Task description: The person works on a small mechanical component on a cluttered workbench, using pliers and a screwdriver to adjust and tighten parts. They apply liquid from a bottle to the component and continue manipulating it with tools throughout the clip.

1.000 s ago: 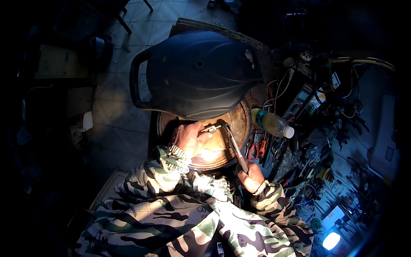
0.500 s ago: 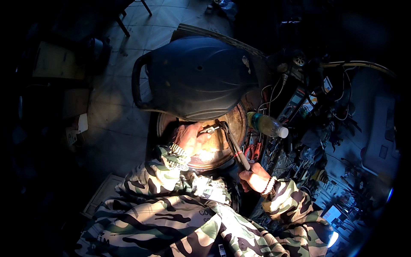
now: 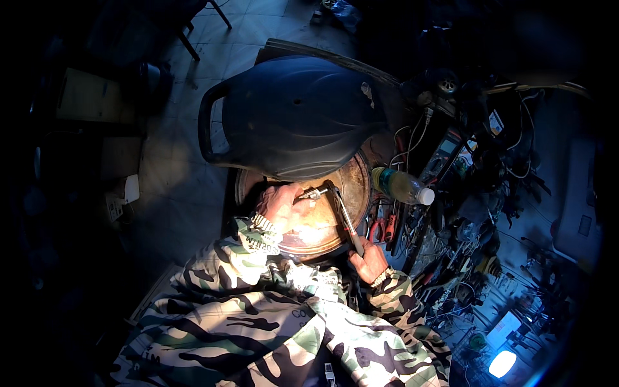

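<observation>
My left hand (image 3: 278, 205) is closed round a small silver metal piece (image 3: 314, 193), which sticks out to the right from between the fingers; its exact kind is too small to make out. Under that hand lies a round, rusty, brown worktop (image 3: 309, 240) with a raised rim. My right hand (image 3: 369, 261) grips the light-coloured handle of a hammer (image 3: 346, 222), near the rim's lower right. The hammer slants up and left, its dark head beside the free end of the metal piece. Whether the two touch, I cannot tell.
A large dark moulded plastic shell (image 3: 290, 122) with a side loop overhangs the worktop's far edge. To the right lie a clear bottle (image 3: 403, 186), red-handled pliers (image 3: 389, 227), a multimeter (image 3: 445, 151), cables and heaped tools. A bright lamp (image 3: 502, 364) shines at lower right.
My right hand has moved left and slightly up with the hammer, which now stands more upright. The left hand still holds the metal piece in nearly the same place.
</observation>
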The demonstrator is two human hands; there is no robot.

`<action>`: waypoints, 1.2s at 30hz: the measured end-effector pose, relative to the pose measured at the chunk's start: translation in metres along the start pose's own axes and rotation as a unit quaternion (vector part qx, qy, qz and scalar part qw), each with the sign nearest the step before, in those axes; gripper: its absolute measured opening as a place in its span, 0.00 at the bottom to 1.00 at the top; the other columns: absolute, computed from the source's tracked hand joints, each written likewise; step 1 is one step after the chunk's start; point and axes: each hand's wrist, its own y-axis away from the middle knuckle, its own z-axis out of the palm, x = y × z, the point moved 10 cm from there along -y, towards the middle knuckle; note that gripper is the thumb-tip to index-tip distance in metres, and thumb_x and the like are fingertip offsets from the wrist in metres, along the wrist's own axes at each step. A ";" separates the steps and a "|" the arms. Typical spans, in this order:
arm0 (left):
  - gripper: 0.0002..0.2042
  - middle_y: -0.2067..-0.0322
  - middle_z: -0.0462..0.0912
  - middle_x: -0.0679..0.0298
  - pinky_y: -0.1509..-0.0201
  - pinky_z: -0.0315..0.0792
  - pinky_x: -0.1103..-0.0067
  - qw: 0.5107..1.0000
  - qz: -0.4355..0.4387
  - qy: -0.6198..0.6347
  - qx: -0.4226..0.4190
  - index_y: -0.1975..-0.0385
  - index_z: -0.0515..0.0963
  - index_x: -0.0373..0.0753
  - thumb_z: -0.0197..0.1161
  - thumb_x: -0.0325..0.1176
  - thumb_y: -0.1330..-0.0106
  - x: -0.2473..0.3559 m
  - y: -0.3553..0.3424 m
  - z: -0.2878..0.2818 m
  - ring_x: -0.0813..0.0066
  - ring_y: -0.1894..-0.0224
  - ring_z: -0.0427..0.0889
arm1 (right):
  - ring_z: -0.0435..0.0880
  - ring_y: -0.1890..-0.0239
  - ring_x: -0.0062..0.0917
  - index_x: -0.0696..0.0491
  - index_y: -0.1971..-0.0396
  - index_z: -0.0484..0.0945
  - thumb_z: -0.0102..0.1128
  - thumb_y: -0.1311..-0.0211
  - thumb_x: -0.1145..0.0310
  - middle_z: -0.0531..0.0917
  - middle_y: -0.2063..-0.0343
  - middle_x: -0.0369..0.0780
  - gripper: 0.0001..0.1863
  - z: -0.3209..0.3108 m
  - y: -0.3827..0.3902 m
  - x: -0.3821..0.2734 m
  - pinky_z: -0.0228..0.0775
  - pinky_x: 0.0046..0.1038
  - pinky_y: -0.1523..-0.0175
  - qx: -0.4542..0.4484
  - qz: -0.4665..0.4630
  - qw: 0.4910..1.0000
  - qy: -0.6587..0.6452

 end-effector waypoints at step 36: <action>0.15 0.63 0.88 0.50 0.56 0.78 0.67 0.998 0.042 -0.029 0.041 0.53 0.82 0.34 0.69 0.36 0.35 -0.010 -0.003 0.004 0.52 0.60 0.88 | 0.86 0.73 0.44 0.63 0.69 0.79 0.58 0.42 0.58 0.82 0.82 0.47 0.19 -0.016 0.012 -0.031 0.76 0.41 0.63 -0.065 0.091 0.994 0.001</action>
